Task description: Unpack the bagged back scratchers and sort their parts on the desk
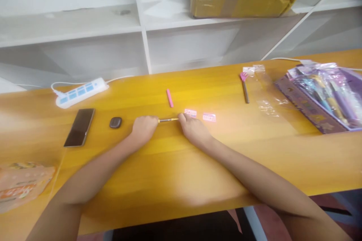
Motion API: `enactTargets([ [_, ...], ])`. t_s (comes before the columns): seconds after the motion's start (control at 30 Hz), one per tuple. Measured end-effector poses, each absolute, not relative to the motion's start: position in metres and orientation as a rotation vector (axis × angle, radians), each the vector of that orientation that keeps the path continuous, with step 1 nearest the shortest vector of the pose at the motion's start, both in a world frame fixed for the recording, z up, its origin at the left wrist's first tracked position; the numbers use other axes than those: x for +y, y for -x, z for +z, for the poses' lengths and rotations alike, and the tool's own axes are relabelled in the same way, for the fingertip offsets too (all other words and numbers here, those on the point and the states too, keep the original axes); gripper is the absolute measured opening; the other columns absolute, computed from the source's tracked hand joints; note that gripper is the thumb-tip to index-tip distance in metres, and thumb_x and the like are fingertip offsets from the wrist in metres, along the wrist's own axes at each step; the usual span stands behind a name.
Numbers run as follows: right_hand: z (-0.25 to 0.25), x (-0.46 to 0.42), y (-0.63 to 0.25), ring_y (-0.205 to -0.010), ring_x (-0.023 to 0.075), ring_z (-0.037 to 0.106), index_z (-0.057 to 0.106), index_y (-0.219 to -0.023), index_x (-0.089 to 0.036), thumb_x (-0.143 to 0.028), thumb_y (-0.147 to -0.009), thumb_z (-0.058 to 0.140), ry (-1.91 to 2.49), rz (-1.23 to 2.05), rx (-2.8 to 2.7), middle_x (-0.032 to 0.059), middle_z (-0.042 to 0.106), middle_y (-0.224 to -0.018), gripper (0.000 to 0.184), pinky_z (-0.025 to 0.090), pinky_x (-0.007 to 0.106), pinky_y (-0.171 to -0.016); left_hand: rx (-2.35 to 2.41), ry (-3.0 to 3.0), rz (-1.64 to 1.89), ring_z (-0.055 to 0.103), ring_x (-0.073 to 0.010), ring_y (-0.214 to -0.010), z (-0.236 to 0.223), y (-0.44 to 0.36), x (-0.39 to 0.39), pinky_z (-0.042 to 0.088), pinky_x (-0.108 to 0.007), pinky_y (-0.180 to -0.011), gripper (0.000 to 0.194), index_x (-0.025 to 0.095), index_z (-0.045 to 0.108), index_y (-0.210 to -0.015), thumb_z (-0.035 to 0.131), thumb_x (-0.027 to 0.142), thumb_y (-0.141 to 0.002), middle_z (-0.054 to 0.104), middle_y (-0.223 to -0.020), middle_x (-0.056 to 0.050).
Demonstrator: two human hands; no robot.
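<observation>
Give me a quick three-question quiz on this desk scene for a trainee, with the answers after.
1. True or false: the phone lies left of the small dark case.
2. Where are the plastic-wrapped items? a) on the power strip; b) in the purple box; c) on the white shelf.
3. Fill in: the thin rod stretches between the left hand and the ____.

Key: 1. true; 2. b; 3. right hand.

The slender rod [167, 120], dark and metallic between yellow parts, extended nearly straight crosswise, nearer the camera than the pink stick [169, 98], its outer ends hidden.
</observation>
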State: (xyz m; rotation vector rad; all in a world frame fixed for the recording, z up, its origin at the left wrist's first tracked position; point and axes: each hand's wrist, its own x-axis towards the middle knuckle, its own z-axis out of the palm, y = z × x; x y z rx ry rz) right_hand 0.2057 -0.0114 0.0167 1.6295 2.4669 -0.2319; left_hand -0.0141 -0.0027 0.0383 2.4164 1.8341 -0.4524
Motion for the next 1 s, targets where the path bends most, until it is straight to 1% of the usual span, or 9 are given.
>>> enactTargets([
  [0.13,0.012,-0.011,-0.21,-0.096,0.0235,0.071,0.051,-0.14,-0.018,-0.012,-0.111,0.031,-1.586,-0.149,2.544,0.0148,0.067,-0.129,0.035,0.038,0.031,-0.069,1.808,-2.456,-0.443,0.081,-0.0353,-0.097,0.036,0.018,0.0,0.06,-0.041,-0.078,0.036,0.016,0.077,-0.107,0.043,0.009,-0.103,0.081,-0.1,-0.018],
  [0.2,0.01,-0.012,-0.212,-0.095,0.0233,0.07,0.054,-0.138,-0.019,-0.022,-0.116,0.029,-1.582,-0.116,2.574,0.0138,0.068,-0.127,0.034,0.036,0.031,-0.067,1.809,-2.456,-0.448,0.081,-0.0346,-0.096,0.035,0.019,0.0,0.059,-0.041,-0.078,0.036,0.016,0.077,-0.108,0.043,0.01,-0.103,0.081,-0.101,-0.018],
  [0.27,0.01,-0.012,-0.214,-0.093,0.0226,0.069,0.058,-0.135,-0.019,-0.027,-0.117,0.029,-1.566,-0.096,2.594,0.0129,0.069,-0.125,0.035,0.032,0.032,-0.065,1.814,-2.458,-0.45,0.081,-0.0337,-0.097,0.035,0.02,0.0,0.059,-0.04,-0.078,0.036,0.016,0.078,-0.107,0.043,0.01,-0.104,0.081,-0.102,-0.018],
  [0.43,0.018,-0.01,-0.22,-0.088,0.0204,0.065,0.063,-0.131,-0.019,-0.016,-0.113,0.034,-1.526,-0.076,2.607,0.0107,0.071,-0.119,0.035,0.023,0.034,-0.063,1.808,-2.462,-0.458,0.08,-0.0322,-0.095,0.035,0.022,0.002,0.057,-0.038,-0.077,0.036,0.017,0.078,-0.106,0.042,0.01,-0.102,0.081,-0.099,-0.017],
  [0.57,0.023,-0.009,-0.226,-0.089,0.0198,0.062,0.065,-0.134,-0.02,-0.009,-0.11,0.034,-1.593,0.025,2.656,0.0099,0.071,-0.115,0.041,0.021,0.035,-0.063,1.82,-2.462,-0.43,0.08,-0.0302,-0.091,0.041,0.022,0.005,0.054,-0.036,-0.073,0.038,0.018,0.077,-0.105,0.041,0.011,-0.101,0.081,-0.098,-0.016],
  [0.73,0.027,0.011,-0.268,-0.085,0.0186,0.055,0.067,-0.14,-0.02,-0.019,-0.111,0.039,-1.894,0.311,2.653,0.0113,0.069,-0.11,0.04,0.024,0.033,-0.067,2.12,-2.454,-0.195,0.076,-0.029,-0.087,0.055,0.054,0.027,0.047,-0.035,-0.07,0.037,0.018,0.076,-0.099,0.04,0.016,-0.103,0.079,-0.093,-0.014],
  [0.83,0.03,0.036,-0.328,-0.079,0.0177,0.049,0.07,-0.14,-0.021,-0.019,-0.112,0.036,-2.255,0.499,2.415,0.0116,0.068,-0.108,0.044,0.022,0.033,-0.067,2.331,-2.43,-0.098,0.073,-0.0312,-0.094,0.066,0.103,0.049,0.042,-0.035,-0.071,0.042,0.014,0.075,-0.1,0.033,0.016,-0.105,0.078,-0.101,-0.019],
  [0.9,0.03,0.053,-0.377,-0.081,0.0182,0.048,0.073,-0.138,-0.02,-0.022,-0.113,0.035,-2.421,0.639,2.302,0.0133,0.069,-0.107,0.045,0.023,0.033,-0.067,2.449,-2.392,-0.08,0.072,-0.0334,-0.097,0.072,0.14,0.062,0.041,-0.036,-0.072,0.04,0.011,0.074,-0.099,0.034,0.014,-0.102,0.077,-0.102,-0.022],
  [1.0,0.026,0.065,-0.437,-0.08,0.0196,0.049,0.077,-0.132,-0.017,-0.025,-0.111,0.038,-2.61,0.799,2.135,0.0155,0.07,-0.1,0.045,0.023,0.034,-0.067,2.555,-2.444,-0.031,0.07,-0.03,-0.093,0.074,0.18,0.073,0.036,-0.034,-0.071,0.036,0.015,0.073,-0.093,0.038,0.017,-0.101,0.077,-0.098,-0.018],
])
